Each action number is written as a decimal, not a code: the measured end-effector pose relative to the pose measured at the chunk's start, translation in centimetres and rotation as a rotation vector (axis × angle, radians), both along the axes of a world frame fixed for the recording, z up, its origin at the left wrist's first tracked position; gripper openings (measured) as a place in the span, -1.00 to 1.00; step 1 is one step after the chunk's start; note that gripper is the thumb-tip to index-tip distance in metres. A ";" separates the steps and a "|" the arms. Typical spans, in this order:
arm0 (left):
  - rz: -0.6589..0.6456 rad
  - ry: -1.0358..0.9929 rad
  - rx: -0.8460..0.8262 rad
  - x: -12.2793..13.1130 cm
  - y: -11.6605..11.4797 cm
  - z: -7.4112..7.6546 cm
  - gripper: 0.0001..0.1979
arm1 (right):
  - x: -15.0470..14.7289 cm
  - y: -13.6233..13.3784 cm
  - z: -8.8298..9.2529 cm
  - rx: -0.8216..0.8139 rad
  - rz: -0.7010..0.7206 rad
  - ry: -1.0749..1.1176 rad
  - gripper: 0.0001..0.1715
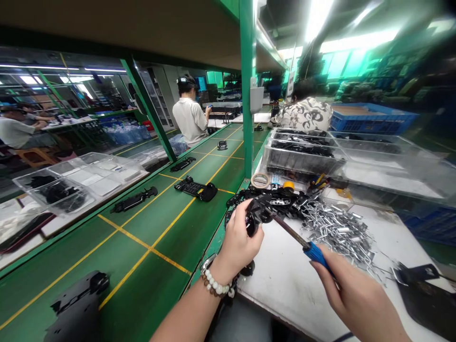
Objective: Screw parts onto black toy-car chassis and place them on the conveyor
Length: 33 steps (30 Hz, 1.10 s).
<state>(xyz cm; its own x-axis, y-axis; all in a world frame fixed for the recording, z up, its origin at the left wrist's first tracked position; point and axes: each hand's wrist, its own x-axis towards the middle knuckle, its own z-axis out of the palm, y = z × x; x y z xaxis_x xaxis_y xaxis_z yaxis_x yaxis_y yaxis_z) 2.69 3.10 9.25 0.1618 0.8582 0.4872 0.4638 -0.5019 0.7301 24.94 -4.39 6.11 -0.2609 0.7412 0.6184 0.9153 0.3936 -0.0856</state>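
Observation:
My left hand (pixel 242 232) grips a black plastic part (pixel 257 211) with a round wheel-like piece. My right hand (pixel 342 280) holds a blue-handled screwdriver (pixel 313 252), and its dark shaft reaches to that part. Behind them a heap of black parts (pixel 281 202) lies on the white workbench (pixel 285 285). To the right is a pile of silver metal clips (pixel 338 232). A flat black piece (pixel 420 299) rests at the bench's right edge.
Left of the bench runs a green conveyor belt (pixel 142 237) with yellow lines, carrying black parts. Clear plastic trays (pixel 302 159) and a blue crate (pixel 370 118) stand beyond. A green post (pixel 247 95) rises ahead. Seated co-workers (pixel 190 114) work farther along.

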 end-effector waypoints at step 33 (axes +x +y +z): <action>-0.004 -0.003 0.050 0.1 0.4 -0.3 -0.47 | 0.6 1.0 -1.3 -0.026 -0.043 -0.027 -0.64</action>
